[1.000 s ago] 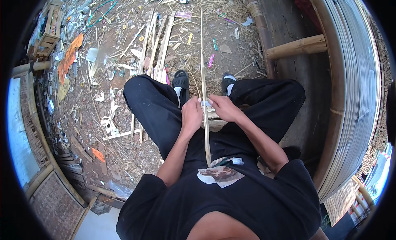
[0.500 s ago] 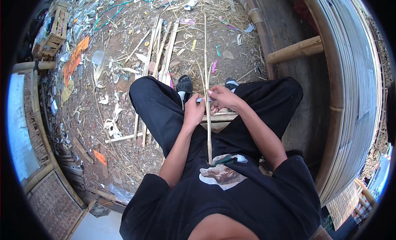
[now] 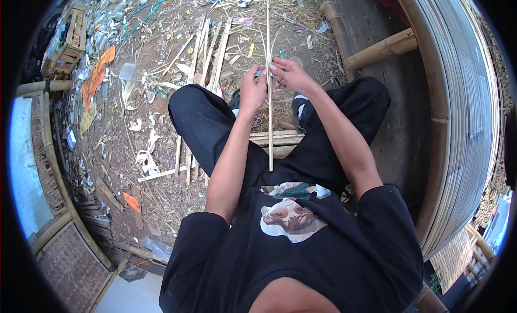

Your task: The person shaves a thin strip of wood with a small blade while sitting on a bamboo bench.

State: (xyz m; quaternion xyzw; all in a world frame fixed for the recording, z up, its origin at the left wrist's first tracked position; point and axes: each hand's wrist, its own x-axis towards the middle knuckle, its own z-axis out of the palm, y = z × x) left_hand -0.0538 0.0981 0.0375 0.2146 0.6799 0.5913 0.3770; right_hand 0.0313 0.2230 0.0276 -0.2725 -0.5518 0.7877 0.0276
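Observation:
A long, thin pale wooden stick (image 3: 271, 130) points away from me between my knees, its near end above my lap. Two thin side strips (image 3: 275, 41) fork off it just beyond my fingers. My left hand (image 3: 253, 90) is closed against the stick's left side. A small bluish piece (image 3: 258, 73) shows at its fingertips, too little visible to name. My right hand (image 3: 293, 76) pinches the stick from the right, thumb and forefinger on it and the other fingers curled below. The inner fingers of both hands are partly hidden.
Flat wooden slats (image 3: 219, 57) lie on the littered ground ahead to the left. A wooden crate (image 3: 71, 41) stands at the far left. Bamboo framing (image 3: 385, 48) and slatted panels rise on my right. Below my hands is a low piece of wood (image 3: 277, 138).
Both hands have moved farther from my body, carrying the stick along. Its near end has drawn away from my shirt, and my right knee has shifted slightly.

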